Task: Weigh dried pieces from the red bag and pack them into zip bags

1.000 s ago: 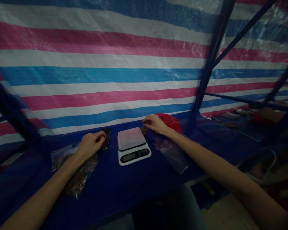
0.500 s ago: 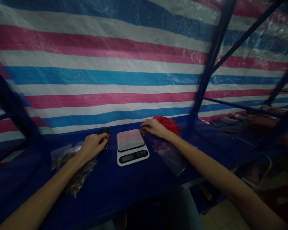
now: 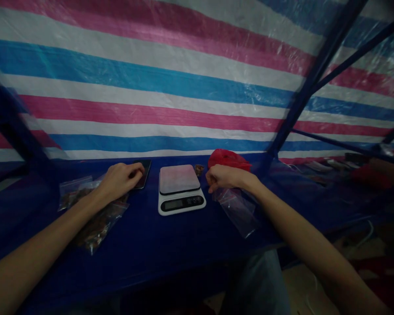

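Note:
My left hand (image 3: 122, 179) rests with curled fingers at the edge of a dark phone (image 3: 143, 175), with nothing visible in it. Under that forearm lie clear zip bags (image 3: 100, 225) filled with brownish pieces. A white kitchen scale (image 3: 180, 186) stands between my hands, its plate bare and its display facing me. Just right of the plate sits a small brown clump (image 3: 198, 169). My right hand (image 3: 226, 176) is closed, fingertips down at the table beside flat clear zip bags (image 3: 238, 212); whatever is between the fingertips is hidden. Behind it lies a red plastic bag (image 3: 228, 158).
A blue metal post (image 3: 302, 98) rises from the blue table (image 3: 180, 245) on the right, another frame (image 3: 13, 118) on the left. A striped plastic sheet (image 3: 151, 94) hangs behind. Farther right, beyond the post, are blurred items and part of another person.
My right hand has moved from the brown clump toward me and right, to the table by the flat zip bags. The clump stays beside the scale. My view has tilted; the left hand stays by the phone.

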The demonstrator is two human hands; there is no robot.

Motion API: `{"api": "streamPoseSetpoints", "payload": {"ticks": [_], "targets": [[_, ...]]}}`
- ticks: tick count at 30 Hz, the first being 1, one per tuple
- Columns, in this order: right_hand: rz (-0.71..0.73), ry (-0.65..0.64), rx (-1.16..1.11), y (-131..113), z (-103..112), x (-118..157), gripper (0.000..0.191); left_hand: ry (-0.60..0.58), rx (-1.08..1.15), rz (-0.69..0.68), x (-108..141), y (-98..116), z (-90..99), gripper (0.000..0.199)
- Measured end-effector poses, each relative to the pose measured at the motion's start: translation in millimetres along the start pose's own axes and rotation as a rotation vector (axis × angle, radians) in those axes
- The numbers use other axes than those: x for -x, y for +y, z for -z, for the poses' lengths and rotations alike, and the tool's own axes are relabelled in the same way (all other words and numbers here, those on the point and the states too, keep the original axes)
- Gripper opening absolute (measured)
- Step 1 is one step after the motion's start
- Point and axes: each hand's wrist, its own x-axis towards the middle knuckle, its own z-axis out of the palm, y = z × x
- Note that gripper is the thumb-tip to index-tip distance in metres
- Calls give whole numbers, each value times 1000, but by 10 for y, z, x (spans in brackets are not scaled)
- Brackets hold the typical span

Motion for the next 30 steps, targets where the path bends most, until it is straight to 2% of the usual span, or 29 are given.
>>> {"api": "streamPoseSetpoints", "payload": {"ticks": [5, 7, 12, 19, 22, 26, 28, 30], "targets": [[96, -50, -98, -18, -41, -68, 9, 9, 22, 18, -3, 32, 4, 40], [143, 1, -112, 13, -8, -67, 7, 14, 30, 17, -6, 35, 8, 39], [193, 220, -134, 98, -1, -111, 4, 28, 25, 2, -6, -2, 6, 38], [233, 291, -294, 74, -12, -131, 13, 40, 54, 6, 7, -19, 8, 36], [235, 427, -400, 67, -12, -142, 18, 60, 54, -2, 6, -23, 19, 35], [196, 760, -434, 94, -79, -263, 19, 77, 49, -10, 1, -31, 33, 35], [165, 819, -365, 109, -113, -339, 16, 59, 41, 6, -1, -24, 32, 36], [134, 807, -289, 119, -131, -398, 12, 33, 27, 21, -2, -12, 28, 36]]}}
